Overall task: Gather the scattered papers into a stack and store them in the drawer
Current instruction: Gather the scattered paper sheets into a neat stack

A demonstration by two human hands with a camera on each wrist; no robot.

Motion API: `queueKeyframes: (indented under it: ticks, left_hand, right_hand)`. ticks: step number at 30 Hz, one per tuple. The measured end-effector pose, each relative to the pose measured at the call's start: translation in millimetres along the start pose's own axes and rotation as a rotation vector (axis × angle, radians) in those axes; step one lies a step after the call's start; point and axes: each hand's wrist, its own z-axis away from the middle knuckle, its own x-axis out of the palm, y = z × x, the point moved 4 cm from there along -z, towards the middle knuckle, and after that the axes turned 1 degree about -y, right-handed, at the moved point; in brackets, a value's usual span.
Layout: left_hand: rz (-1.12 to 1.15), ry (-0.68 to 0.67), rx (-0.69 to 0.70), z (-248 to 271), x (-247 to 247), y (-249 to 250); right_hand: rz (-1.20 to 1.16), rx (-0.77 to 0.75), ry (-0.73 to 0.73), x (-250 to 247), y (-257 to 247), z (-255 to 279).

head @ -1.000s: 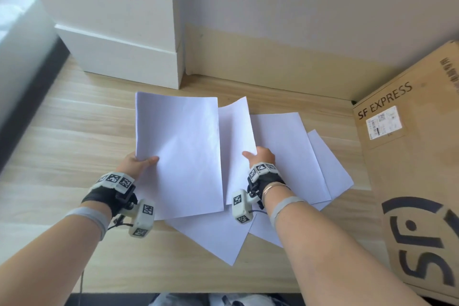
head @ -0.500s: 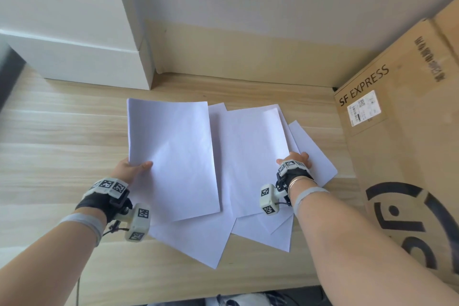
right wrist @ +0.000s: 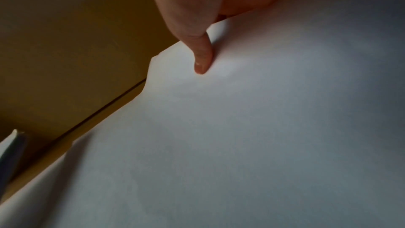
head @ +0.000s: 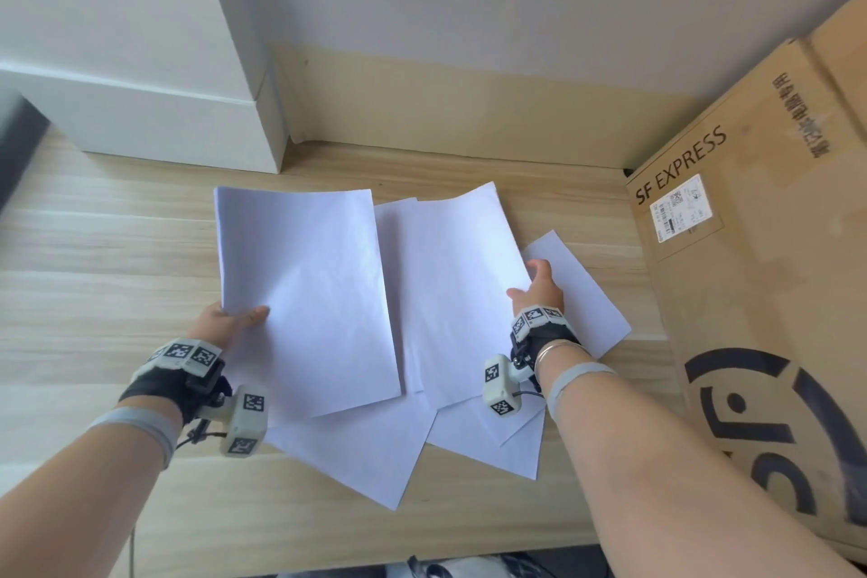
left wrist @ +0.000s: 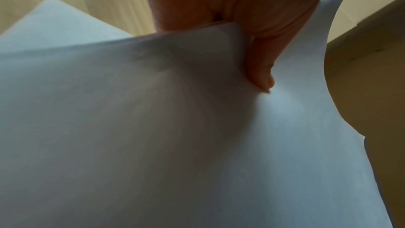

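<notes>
Two sheets are pinched: left hand (head: 224, 325) holds the left sheet (head: 305, 291), right hand (head: 539, 293) the middle sheet (head: 450, 286). Both sheets lie long axis near-to-far, side by side, edges overlapping.

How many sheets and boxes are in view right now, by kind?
paper sheets: at least 6; overlaps hide some edges
white boxes: 2, stacked
cardboard boxes: at least 2
Total: at least 10

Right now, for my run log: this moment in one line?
left hand: holds sheet | right hand: pinches sheet edge | papers unstacked
</notes>
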Motion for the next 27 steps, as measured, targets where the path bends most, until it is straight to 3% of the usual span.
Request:
queueKeyframes:
  ticks: [5, 10, 16, 27]
  left_hand:
    - [0.018, -0.016, -0.004, 12.4, -5.5, 0.4]
    - [-0.059, 0.033, -0.036, 8.0, -21.0, -13.4]
    - [-0.049, -0.004, -0.094, 4.0, -24.0, -26.7]
    - [-0.156, -0.007, -0.111, 7.1, -19.3, -30.0]
  right_hand:
    - [0.014, -0.045, -0.083, 12.3, -20.2, 6.5]
    - [-0.108, -0.050, -0.027, -7.2, -21.3, 8.0]
    - [-0.227, -0.065, 0.024, -22.6, -30.1, 14.9]
    - [0.042, -0.156, -0.332, 98.0, -73.7, 86.0]
